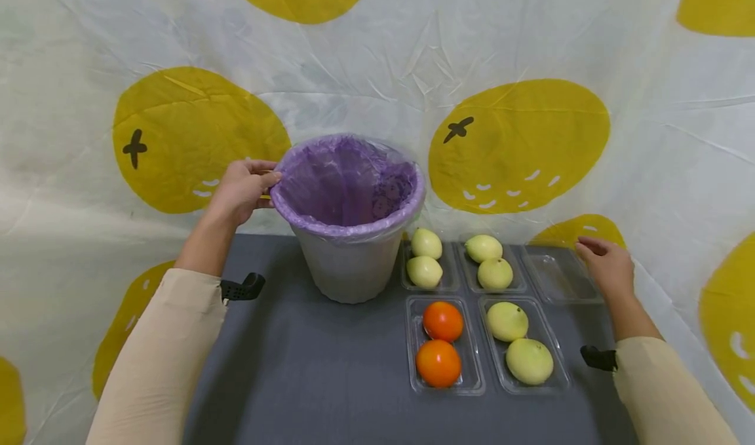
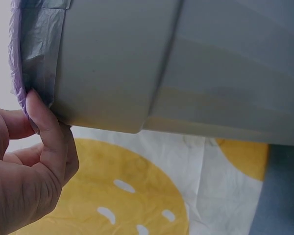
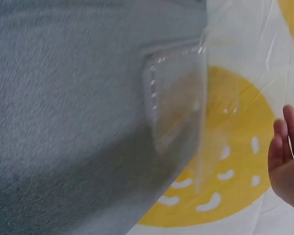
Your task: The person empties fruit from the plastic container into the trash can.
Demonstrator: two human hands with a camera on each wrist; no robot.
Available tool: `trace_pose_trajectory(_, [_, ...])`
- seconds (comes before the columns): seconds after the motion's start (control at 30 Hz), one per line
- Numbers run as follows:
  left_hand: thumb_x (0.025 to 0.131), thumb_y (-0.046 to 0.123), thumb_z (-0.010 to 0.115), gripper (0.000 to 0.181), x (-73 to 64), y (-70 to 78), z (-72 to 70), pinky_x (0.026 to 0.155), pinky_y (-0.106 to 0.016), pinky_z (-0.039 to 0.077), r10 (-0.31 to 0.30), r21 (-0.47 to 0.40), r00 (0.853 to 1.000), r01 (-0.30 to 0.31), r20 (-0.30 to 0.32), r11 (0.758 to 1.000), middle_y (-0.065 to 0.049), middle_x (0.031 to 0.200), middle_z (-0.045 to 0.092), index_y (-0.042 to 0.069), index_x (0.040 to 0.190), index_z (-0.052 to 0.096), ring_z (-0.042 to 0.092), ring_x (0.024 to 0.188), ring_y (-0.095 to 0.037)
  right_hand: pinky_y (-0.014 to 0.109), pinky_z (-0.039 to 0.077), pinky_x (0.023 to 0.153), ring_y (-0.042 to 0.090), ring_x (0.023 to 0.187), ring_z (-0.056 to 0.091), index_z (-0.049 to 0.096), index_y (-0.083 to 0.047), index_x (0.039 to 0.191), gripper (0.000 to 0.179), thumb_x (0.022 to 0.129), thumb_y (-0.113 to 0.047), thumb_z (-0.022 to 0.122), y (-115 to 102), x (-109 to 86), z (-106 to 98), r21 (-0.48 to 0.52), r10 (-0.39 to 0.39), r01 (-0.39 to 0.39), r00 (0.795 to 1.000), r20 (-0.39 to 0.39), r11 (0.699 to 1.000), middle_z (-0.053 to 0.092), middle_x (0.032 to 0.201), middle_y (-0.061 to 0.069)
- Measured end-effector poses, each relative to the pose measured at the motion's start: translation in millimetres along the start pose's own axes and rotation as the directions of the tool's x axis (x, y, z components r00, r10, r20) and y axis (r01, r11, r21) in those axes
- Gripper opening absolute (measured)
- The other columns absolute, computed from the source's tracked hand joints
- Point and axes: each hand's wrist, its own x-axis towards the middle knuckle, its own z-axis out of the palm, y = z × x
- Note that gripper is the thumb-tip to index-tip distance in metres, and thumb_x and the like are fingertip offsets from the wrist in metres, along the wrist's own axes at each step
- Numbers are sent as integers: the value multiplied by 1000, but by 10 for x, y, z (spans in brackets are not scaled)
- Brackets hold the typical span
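Printed cloth [image 1: 377, 58] backs the grey table [image 1: 307, 366]. Near its far edge, my left hand [image 1: 240, 193] pinches the bin [image 1: 354, 268] at its rim, probably steadying it; my right hand [image 1: 610, 271], fingers loose, holds nothing near the empty tray [image 1: 560, 274].

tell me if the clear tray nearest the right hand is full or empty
Empty: the head and right wrist views show the clear tray with bare see-through plastic and nothing in it.
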Motion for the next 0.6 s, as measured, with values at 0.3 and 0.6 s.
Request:
trace_pose_trajectory(0.3, [109,19,53,52,-13,6,11,70,-23,61,1,-5,1000,-1,3,1000,-8,123,55,2,156,42,67,79,-8,10,49,70,-18,77,54,62,0,139,66,101,-53,60,-321,-32,111,63,-72,63,984,161,996,64,94,-27])
trace_pose_trajectory(0.6, [108,21,54,53,1,-12,2,71,-23,61,1,3,1000,-1,2,1000,-8,124,54,3,156,42,67,81,-10,14,58,80,-13,87,66,47,12,146,62,106,-33,59,-464,-47,274,283,-139,33,921,363,958,75,117,1])
